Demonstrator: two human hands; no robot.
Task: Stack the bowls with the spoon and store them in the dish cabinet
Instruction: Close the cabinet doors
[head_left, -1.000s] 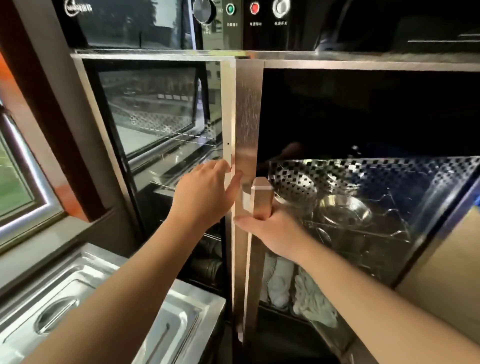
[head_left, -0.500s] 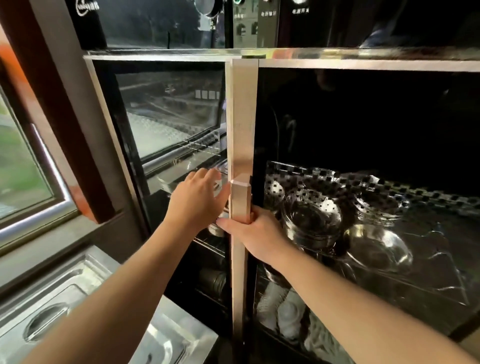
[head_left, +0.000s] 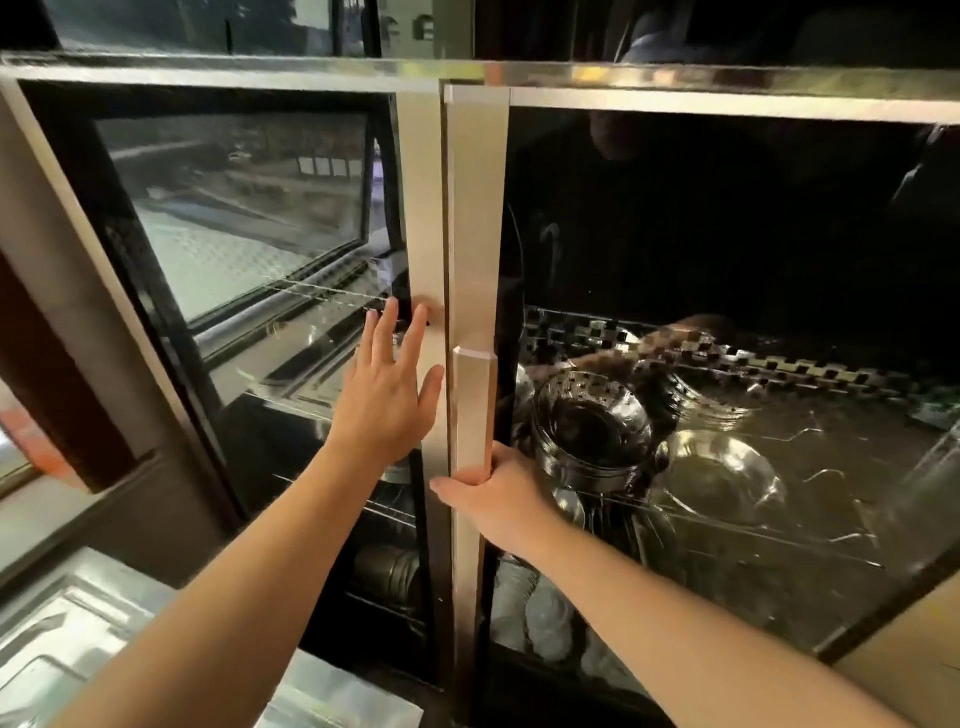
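The dish cabinet has two glass doors with steel frames. My right hand (head_left: 501, 493) grips the lower part of the right door's vertical steel handle (head_left: 470, 410). My left hand (head_left: 387, 387) is flat, fingers spread, against the left door's steel frame (head_left: 421, 208). Behind the right door's glass (head_left: 727, 234) a stack of steel bowls (head_left: 592, 431) stands on a wire shelf, with a single shallow steel bowl (head_left: 719, 475) beside it to the right. I cannot make out the spoon. Both doors look flush with each other.
A steel counter with recessed lids (head_left: 67, 639) lies at the lower left below the cabinet. White cups or cloths (head_left: 530, 608) sit on a lower shelf. A window frame (head_left: 31, 441) is at the far left. A beige wall (head_left: 909, 670) flanks the right side.
The right door has swung from ajar to flush with the left door, my right hand staying on its handle. My left hand has opened flat against the left door frame.
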